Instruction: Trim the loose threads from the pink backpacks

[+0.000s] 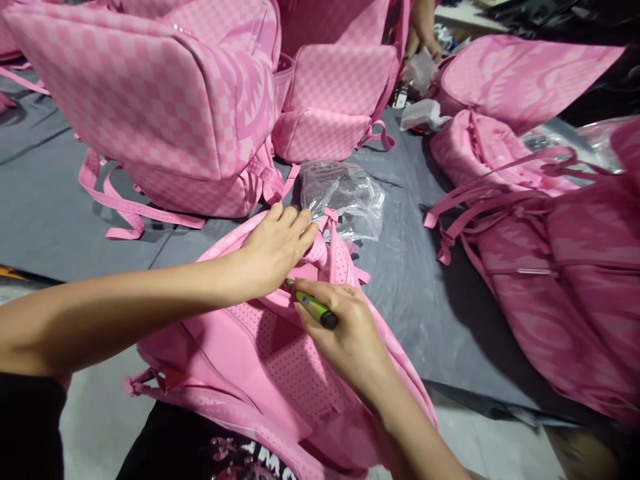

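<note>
My right grip clasps a green pen-like tool over the pink backpack, seemingly detailing; my left grip, closure unclear, should steady it.

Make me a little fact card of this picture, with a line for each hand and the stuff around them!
Left hand: resting on a pink fabric backpack with a dotted panel
Right hand: holding a slim green marker with a black end
Marker tip: pointed at that backpack; can't tell if it touches
Just beyond the hands: a crumpled clear plastic bag
Upper left: a big pink checkered backpack
Table cover: dark grey sheet
Top edge: another person's hand
</note>
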Action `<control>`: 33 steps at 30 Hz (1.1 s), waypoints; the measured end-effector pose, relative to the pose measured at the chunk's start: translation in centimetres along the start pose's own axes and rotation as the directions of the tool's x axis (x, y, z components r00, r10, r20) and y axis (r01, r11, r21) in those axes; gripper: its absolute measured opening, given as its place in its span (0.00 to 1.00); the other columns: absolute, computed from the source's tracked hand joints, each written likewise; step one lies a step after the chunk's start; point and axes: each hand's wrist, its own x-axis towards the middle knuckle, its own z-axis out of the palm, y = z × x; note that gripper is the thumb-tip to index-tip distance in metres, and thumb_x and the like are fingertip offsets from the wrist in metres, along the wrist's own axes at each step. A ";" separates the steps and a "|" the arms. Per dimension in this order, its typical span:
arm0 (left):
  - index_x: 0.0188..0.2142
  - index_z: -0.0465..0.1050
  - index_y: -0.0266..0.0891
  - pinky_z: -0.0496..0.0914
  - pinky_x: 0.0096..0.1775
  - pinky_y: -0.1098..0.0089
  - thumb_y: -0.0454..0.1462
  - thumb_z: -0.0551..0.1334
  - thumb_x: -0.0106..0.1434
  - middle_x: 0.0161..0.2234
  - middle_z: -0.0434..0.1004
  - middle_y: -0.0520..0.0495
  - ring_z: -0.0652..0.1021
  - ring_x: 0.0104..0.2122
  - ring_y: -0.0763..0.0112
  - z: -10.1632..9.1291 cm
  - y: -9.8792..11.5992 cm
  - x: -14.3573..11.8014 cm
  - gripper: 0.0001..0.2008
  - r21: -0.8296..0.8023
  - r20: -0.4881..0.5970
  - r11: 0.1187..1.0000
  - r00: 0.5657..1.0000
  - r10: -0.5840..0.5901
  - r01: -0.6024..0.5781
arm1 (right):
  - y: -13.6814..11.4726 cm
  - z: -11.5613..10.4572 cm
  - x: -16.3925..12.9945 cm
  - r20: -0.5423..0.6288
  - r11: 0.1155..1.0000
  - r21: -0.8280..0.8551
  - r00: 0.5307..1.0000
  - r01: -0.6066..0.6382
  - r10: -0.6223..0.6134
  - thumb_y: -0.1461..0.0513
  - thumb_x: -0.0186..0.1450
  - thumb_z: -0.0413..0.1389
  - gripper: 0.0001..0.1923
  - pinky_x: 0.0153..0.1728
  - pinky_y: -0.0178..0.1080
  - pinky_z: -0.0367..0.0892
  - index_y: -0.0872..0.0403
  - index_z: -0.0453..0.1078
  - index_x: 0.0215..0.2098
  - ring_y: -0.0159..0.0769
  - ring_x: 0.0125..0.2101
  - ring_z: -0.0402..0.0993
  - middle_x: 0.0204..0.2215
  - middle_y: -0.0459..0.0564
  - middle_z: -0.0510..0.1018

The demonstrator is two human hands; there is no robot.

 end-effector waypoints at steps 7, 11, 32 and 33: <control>0.67 0.53 0.32 0.58 0.59 0.54 0.36 0.56 0.66 0.66 0.58 0.35 0.66 0.58 0.51 -1.0 0.4 -0.2 0.31 0.072 0.022 0.997 1.000 -0.003 0.001 | -0.4 0.5 -0.3 -0.033 0.999 0.036 0.999 -0.025 0.026 0.65 0.63 0.55 0.12 0.43 0.45 0.66 0.51 0.76 0.44 0.39 0.35 0.80 0.35 0.49 0.84; 0.68 0.51 0.36 0.57 0.61 0.54 0.42 0.64 0.61 0.69 0.48 0.33 0.61 0.63 0.48 -2.3 -0.3 -0.7 0.39 0.054 0.078 0.999 0.997 -0.010 0.006 | -0.7 0.1 -0.7 -0.034 0.996 -0.040 0.997 -0.077 0.076 0.66 0.62 0.56 0.11 0.40 0.43 0.66 0.51 0.77 0.41 0.39 0.30 0.79 0.29 0.47 0.83; 0.70 0.23 0.44 0.72 0.48 0.59 0.37 0.69 0.57 0.67 0.45 0.26 0.67 0.57 0.45 -3.2 -1.3 -1.1 0.59 0.062 0.322 0.986 0.932 -0.165 0.153 | -0.1 5.0 -0.6 -0.259 0.922 0.378 0.966 0.086 0.017 0.63 0.64 0.57 0.15 0.34 0.40 0.69 0.55 0.78 0.47 0.37 0.29 0.76 0.33 0.49 0.83; 0.70 0.23 0.44 0.72 0.48 0.59 0.36 0.67 0.58 0.66 0.46 0.27 0.67 0.57 0.46 -3.1 -1.6 -1.1 0.57 0.035 0.322 0.991 0.938 -0.131 0.126 | -0.1 4.8 -0.6 -0.244 0.923 0.379 0.969 0.067 0.029 0.62 0.63 0.57 0.15 0.34 0.40 0.69 0.55 0.78 0.47 0.37 0.29 0.76 0.32 0.49 0.83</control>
